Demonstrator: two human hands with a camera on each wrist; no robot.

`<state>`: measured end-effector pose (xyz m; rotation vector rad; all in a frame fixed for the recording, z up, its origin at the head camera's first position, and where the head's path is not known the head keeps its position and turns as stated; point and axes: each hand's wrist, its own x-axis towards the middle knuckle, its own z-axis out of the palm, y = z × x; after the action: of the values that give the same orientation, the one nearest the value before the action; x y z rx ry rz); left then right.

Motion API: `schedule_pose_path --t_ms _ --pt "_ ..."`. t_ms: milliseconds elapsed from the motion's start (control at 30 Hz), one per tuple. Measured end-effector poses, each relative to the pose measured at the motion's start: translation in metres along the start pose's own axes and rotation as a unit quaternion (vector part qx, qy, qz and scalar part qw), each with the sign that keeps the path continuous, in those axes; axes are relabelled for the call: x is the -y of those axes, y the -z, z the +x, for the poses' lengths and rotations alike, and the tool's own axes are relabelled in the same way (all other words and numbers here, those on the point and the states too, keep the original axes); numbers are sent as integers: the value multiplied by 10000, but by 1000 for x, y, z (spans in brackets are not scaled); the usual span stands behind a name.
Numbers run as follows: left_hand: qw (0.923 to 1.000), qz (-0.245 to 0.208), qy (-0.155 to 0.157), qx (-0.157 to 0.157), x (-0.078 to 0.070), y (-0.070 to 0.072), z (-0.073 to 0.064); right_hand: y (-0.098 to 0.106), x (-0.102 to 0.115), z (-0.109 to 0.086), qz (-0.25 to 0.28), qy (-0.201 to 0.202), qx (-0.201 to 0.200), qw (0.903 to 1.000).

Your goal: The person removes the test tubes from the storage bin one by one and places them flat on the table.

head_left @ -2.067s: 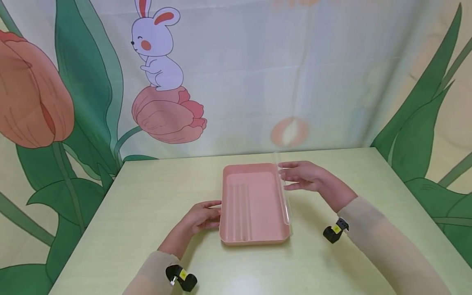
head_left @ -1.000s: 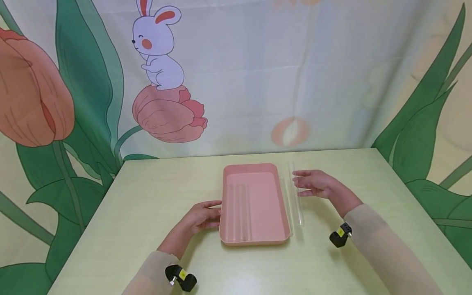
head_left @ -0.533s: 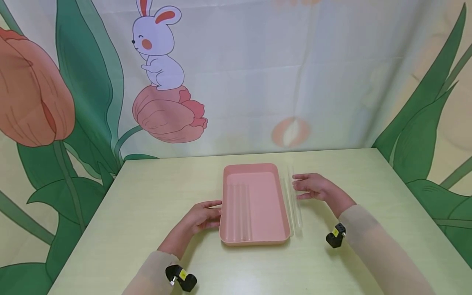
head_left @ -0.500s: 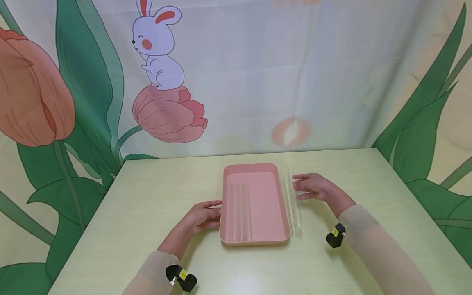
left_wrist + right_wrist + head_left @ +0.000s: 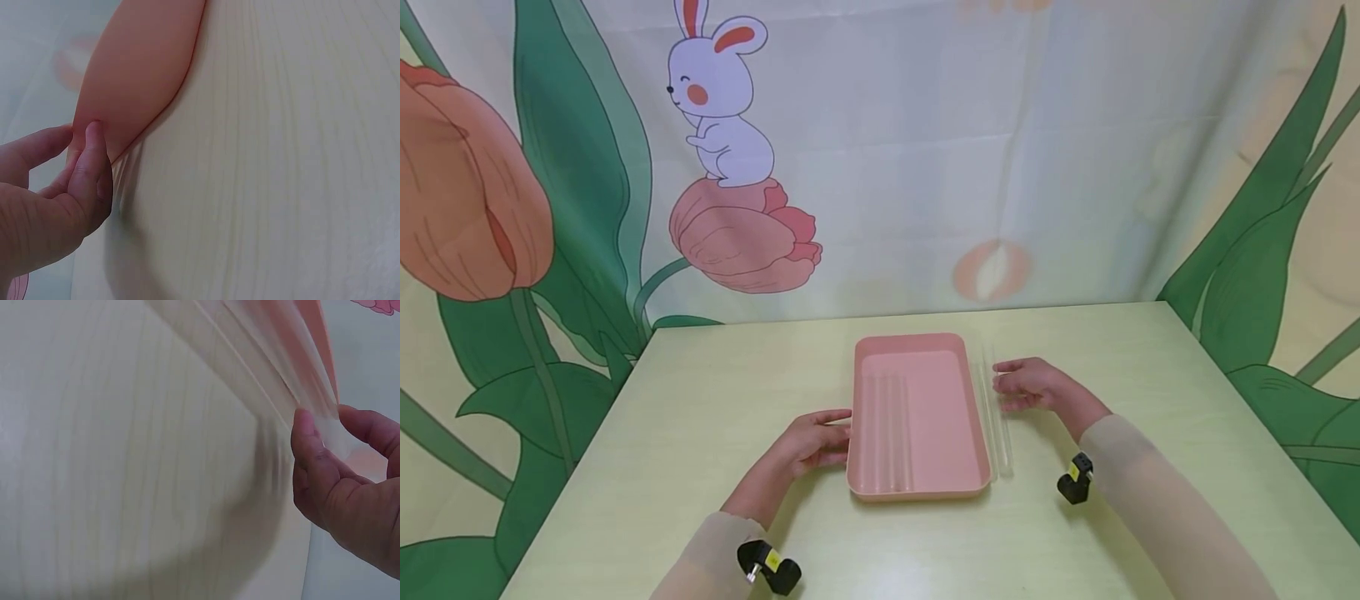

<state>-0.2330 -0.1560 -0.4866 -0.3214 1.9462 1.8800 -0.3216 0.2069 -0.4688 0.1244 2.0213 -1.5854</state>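
A pink tray lies on the table, with several long clear plastic strips along its left side. My left hand touches the tray's left wall with its fingertips. In the left wrist view, the thumb rests on the tray's outer side and the index finger reaches its edge. Right of the tray stand two clear strips, close together. My right hand pinches the outer one; the right wrist view shows thumb and index finger at the end of the clear plastic. How the two strips join cannot be told.
The pale wooden table ends at a curtain printed with a rabbit and tulips. A black wrist camera is strapped at the left sleeve, another camera at the right.
My right hand first moved right with the outer clear strip, away from the tray. It has since come slightly back left and nearer with it. The left hand and tray have stayed put.
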Motion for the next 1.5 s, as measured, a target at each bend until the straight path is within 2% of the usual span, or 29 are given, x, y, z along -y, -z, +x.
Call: schedule_pose_path --t_ms 400,633,1200,1500 --pt "10000 6 14 -5 1 1 0 -5 -5 5 -24 -66 43 10000" --pt "9997 -108 -70 204 3 4 3 -9 -6 7 -277 -119 -65 9995" --pt "9999 -20 -60 110 4 4 4 -20 -4 9 -567 -223 -374 9974" --pt "9998 -20 -116 182 3 4 2 -23 -3 8 -650 -247 -479 9964"
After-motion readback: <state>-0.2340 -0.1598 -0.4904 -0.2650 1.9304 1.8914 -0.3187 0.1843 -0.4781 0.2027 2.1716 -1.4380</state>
